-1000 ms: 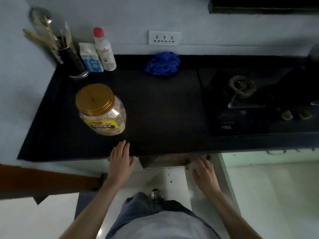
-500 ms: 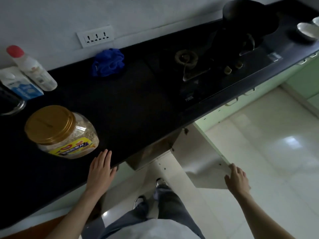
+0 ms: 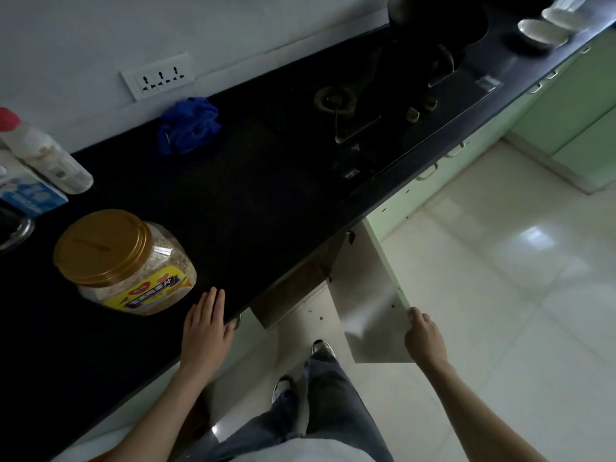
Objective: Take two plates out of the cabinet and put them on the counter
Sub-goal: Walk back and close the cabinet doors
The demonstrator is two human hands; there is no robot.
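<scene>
A cabinet door [image 3: 370, 295] under the black counter [image 3: 233, 201] stands swung wide open, its pale inner face toward me. My right hand [image 3: 425, 335] grips the door's outer lower edge. My left hand [image 3: 206, 328] lies flat on the counter's front edge, fingers together, holding nothing. The cabinet's inside is dark and no plates show in it. Two white dishes [image 3: 543, 30] sit on the counter at the far right.
A gold-lidded plastic jar [image 3: 123, 261] stands just left of my left hand. A blue cloth [image 3: 188, 128], a bottle [image 3: 43, 151] and a carton [image 3: 26, 191] sit toward the wall. A gas hob [image 3: 366, 125] with a dark pot [image 3: 433, 18] lies right. Green cabinets [image 3: 580, 105] line the right side.
The cabinet door has swung from nearly closed to wide open, with my right hand moving out to the right on it. My left hand has stayed on the counter edge. The view has turned right.
</scene>
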